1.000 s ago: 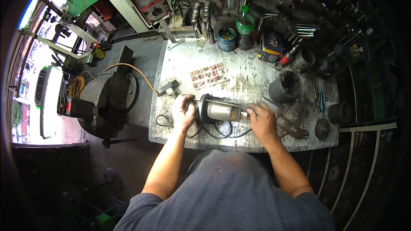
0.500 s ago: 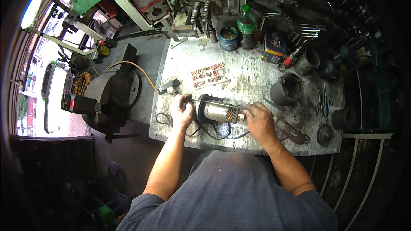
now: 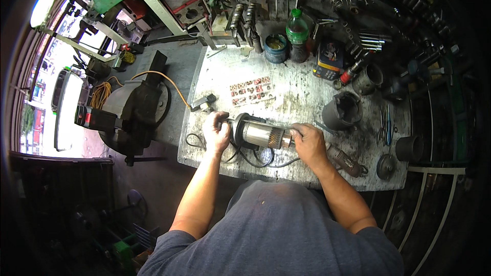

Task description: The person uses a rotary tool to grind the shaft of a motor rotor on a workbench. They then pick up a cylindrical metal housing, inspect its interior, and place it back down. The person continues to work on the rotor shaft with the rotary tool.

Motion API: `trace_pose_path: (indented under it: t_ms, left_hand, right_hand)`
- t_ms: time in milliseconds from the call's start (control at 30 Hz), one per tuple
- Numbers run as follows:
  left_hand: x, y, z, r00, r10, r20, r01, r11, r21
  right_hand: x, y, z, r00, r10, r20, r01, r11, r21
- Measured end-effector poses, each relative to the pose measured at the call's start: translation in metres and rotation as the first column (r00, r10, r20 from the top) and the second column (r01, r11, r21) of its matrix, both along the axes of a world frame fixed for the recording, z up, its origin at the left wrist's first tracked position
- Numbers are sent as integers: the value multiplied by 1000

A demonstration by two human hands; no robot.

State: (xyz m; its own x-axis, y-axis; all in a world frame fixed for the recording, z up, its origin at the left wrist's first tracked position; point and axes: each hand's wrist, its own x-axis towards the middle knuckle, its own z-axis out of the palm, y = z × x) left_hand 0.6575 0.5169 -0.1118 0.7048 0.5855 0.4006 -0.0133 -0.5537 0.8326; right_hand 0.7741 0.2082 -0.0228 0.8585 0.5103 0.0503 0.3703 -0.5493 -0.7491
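Observation:
Between my hands I hold a motor armature [image 3: 259,134] level above the metal bench. Its silvery core has copper windings and a commutator toward the right end, and a black round flange [image 3: 241,131] sits around its left part. My left hand [image 3: 217,132] is closed around the shaft end left of the flange. At the other end, my right hand [image 3: 309,140] grips the shaft beside the commutator, with thumb and fingers pressed together. A black cable [image 3: 258,162] loops on the bench beneath the armature. Right of my right hand lies a grimy power tool [image 3: 347,161].
A tray of small parts [image 3: 251,91] lies on the metal bench [image 3: 296,92]. Behind it stand a blue tub [image 3: 275,48] and a green bottle [image 3: 297,30]. A dark cylindrical housing [image 3: 341,111] is to the right, near a blue-handled screwdriver [image 3: 388,127]. A large vise [image 3: 135,112] stands left.
The armature has turned slightly about its length, its windings showing differently. Both hands keep their hold; my right hand has shifted very slightly left. The view has moved a little.

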Motion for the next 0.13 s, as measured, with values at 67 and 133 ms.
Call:
trace_pose_path:
  t_ms: [67, 133]
  left_hand:
    - [0, 0, 1, 1000, -1, -4, 1, 1000, -10]
    - [1, 0, 3, 1000, -2, 1, 2, 1000, -9]
  right_hand:
    - [-3, -2, 3, 994, -32, -106, 24, 997, -68]
    - [3, -1, 6, 970, -50, -239, 25, 994, -110]
